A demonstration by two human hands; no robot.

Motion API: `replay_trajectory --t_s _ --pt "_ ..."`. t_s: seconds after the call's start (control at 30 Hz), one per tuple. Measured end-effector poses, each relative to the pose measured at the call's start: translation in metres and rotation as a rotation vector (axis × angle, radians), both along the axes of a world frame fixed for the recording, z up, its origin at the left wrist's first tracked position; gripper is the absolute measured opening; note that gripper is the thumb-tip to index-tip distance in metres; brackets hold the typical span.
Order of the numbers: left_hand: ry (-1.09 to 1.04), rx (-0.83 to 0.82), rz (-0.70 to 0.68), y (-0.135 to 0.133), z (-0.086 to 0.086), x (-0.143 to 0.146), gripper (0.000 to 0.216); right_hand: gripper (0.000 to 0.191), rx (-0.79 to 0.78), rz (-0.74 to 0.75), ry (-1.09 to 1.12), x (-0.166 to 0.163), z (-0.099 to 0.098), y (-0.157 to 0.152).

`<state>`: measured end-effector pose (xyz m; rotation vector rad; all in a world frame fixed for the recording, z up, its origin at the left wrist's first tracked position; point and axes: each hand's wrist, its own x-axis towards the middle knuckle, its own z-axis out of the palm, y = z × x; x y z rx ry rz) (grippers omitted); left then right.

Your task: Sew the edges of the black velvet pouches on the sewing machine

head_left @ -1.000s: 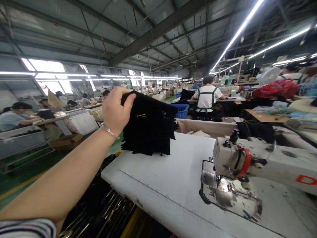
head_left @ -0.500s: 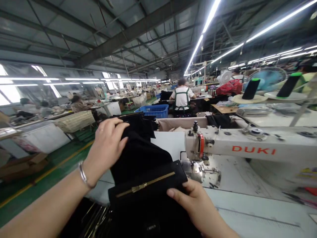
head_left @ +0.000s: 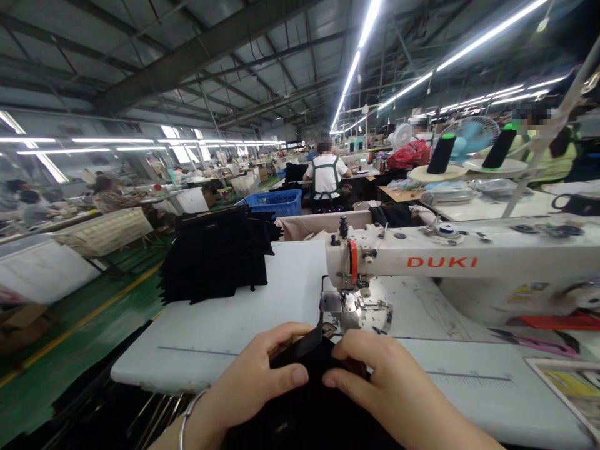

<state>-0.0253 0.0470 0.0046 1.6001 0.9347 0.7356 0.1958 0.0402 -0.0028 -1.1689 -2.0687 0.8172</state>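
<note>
Both hands hold a black fabric piece [head_left: 323,406] low in front of me, at the near edge of the sewing table [head_left: 187,362]. My left hand [head_left: 267,375] grips its upper left side, with the thumb on top. Opposite it, my right hand [head_left: 375,369] pinches the upper right edge between thumb and fingers. The piece's top is folded up between the hands, and its zipper is not plainly visible. Just beyond the hands are the presser foot and metal plate [head_left: 356,306] of a white sewing machine [head_left: 435,250].
A stack of black fabric pieces [head_left: 215,256] lies on the table's far left. Behind stand a blue basket [head_left: 276,203] and a person [head_left: 325,175] in a white shirt. Black thread cones [head_left: 441,154] rise at the right. More black pieces [head_left: 112,400] hang below the table's left side.
My left hand has come away from the stack, down and right to the held piece. The piece has moved lower, and its zipper side has folded out of plain sight. The view has shifted.
</note>
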Motion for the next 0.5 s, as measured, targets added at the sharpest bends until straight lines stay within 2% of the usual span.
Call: replay_trajectory --t_s 0.07,0.17,0.33,0.5 --pt "-0.035 -0.026 -0.013 0.002 0.004 -0.001 0.035 0.011 0.116 -0.008 0.021 0.002 0.0 0.002" --pt "-0.035 -0.03 0.082 0.005 0.01 -0.001 0.023 0.005 0.214 0.013 0.084 0.004 0.003 0.006" --pt "-0.156 -0.076 0.049 0.007 0.024 0.001 0.034 0.007 0.186 0.066 0.156 0.004 0.011 0.01" --pt "-0.193 -0.055 0.113 0.006 0.031 0.003 0.024 0.011 0.233 0.048 0.16 0.005 0.019 0.01"
